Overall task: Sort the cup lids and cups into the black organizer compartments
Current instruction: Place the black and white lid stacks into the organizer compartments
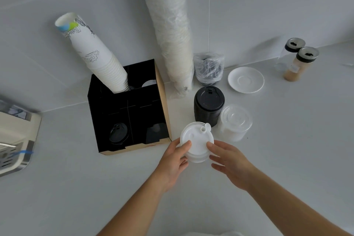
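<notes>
Both hands, the left hand [175, 156] and right hand [229, 159], had their fingers closed on opposite sides of the stack of white lids [197, 142], just beside the black organizer [128, 105] on the table [287, 140]. The thin plastic lids looked light, slippery and apt to slide apart, so gripping the stack's sides seemed wise. The table was smooth and pale, against a plain tiled wall.

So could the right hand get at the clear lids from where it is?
Probably yes. The right hand is on the white lids, and the clear lids stand just beyond it on the counter, with nothing between. But it shares that stack with the left hand, so it would have to let go first.
</notes>
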Demonstrator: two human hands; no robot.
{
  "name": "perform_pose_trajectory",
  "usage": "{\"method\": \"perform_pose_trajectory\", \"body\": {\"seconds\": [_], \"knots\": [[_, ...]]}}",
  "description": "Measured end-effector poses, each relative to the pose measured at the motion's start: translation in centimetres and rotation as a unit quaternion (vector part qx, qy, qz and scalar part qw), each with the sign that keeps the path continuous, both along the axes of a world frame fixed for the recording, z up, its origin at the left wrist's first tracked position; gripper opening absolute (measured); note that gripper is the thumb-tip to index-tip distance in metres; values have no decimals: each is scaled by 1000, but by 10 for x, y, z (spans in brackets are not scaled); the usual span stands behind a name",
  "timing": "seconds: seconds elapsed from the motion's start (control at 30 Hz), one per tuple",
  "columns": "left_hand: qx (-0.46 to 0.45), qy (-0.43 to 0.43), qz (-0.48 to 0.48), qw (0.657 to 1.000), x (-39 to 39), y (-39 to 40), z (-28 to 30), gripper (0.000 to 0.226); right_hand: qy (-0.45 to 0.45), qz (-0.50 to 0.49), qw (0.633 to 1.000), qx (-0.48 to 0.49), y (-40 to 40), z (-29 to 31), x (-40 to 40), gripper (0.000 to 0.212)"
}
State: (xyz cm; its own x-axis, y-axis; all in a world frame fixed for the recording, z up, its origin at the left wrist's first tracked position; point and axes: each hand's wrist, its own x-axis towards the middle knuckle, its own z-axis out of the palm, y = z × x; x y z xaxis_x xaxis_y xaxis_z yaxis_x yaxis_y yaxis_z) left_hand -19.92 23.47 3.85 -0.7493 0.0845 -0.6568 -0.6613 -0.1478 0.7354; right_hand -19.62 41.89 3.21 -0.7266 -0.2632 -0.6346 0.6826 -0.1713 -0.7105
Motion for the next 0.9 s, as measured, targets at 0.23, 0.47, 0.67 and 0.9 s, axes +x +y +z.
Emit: {"method": "perform_pose_trajectory", "body": {"seconds": [0.23,0.47,0.67,0.9], "knots": [[-11,53,24,998,15,-14,18,49,40,37,998,-1,-12,17,-1,54],[-10,104,76,992,16,-26,39,44,87,73,994,0,-26,38,-14,77],[9,142,120,983,5,-40,66,36,128,100,987,2,-41,60,-34,71],[24,169,140,975,-12,-56,92,28,165,138,976,33,-58,87,-69,82]]}}
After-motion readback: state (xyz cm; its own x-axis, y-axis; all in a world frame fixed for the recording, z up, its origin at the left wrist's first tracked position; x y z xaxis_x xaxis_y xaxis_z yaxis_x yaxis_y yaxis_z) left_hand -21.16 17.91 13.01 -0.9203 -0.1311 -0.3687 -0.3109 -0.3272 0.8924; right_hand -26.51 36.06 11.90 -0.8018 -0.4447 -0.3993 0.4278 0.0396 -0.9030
